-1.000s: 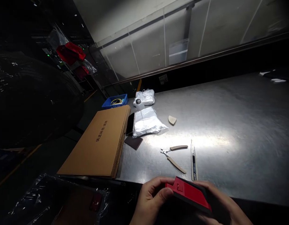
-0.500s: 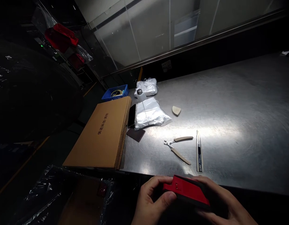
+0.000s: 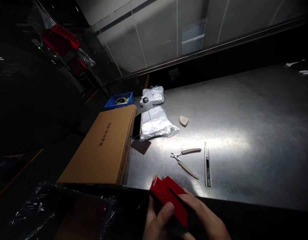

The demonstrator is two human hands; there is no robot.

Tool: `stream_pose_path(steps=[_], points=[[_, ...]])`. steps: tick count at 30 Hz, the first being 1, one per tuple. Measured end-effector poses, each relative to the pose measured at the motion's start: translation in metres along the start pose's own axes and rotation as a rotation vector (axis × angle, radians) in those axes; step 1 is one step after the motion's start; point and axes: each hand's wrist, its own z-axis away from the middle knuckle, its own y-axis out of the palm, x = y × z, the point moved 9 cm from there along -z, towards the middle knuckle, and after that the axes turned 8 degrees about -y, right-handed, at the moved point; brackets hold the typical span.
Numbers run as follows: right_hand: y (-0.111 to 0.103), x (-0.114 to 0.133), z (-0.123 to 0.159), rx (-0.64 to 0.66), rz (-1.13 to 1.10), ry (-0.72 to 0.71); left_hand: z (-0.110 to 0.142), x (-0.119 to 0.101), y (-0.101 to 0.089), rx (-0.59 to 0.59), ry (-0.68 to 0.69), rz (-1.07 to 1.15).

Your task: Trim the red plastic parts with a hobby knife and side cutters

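At the bottom middle of the frame, the left hand [image 3: 157, 218] and right hand [image 3: 204, 215] each keep a closed grip on a red-and-black plastic block [image 3: 167, 195], which sits tilted just over the front edge of the steel tabletop [image 3: 244, 116]. Nearest on the tabletop lie beige-handled side cutters [image 3: 185, 160] and, just right of them, a utility knife [image 3: 207, 166]. A stack of flat cardboard sheets [image 3: 99, 146] lies to the left.
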Motion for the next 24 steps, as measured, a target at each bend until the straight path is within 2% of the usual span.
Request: stream_pose_path(steps=[1, 3, 4, 5, 6, 8, 13, 17, 21, 24], points=[[0.0, -0.004, -0.007, 0.071, -0.019, -0.008, 0.001, -0.004, -0.003, -0.031, 0.007, -0.036], [-0.02, -0.03, -0.024, 0.132, 0.06, 0.112, 0.004, -0.021, -0.011, -0.12, 0.069, -0.2], [-0.04, -0.049, -0.032, 0.1, 0.176, 0.231, 0.005, -0.029, -0.013, -0.151, 0.099, -0.297], [-0.067, -0.069, -0.038, 0.03, 0.415, 0.385, 0.005, -0.034, -0.013, -0.162, 0.114, -0.383], [-0.087, -0.08, -0.046, -0.033, 0.542, 0.453, 0.004, -0.035, -0.012, -0.153, 0.108, -0.449], [-0.105, -0.095, -0.062, -0.066, 0.672, 0.509, 0.001, -0.027, -0.005, -0.103, 0.046, -0.51], [-0.094, -0.111, -0.082, -0.033, 0.744, 0.508, -0.004, -0.008, 0.011, -0.023, -0.049, -0.556], [-0.102, -0.116, -0.075, -0.043, 0.676, 0.5, -0.01, -0.011, 0.007, -0.042, -0.063, -0.556], [-0.109, -0.104, -0.052, -0.065, 0.447, 0.444, -0.02, -0.017, -0.003, -0.079, -0.057, -0.563], [-0.089, -0.08, -0.035, -0.002, 0.065, 0.356, -0.028, -0.023, -0.005, -0.079, -0.045, -0.564]])
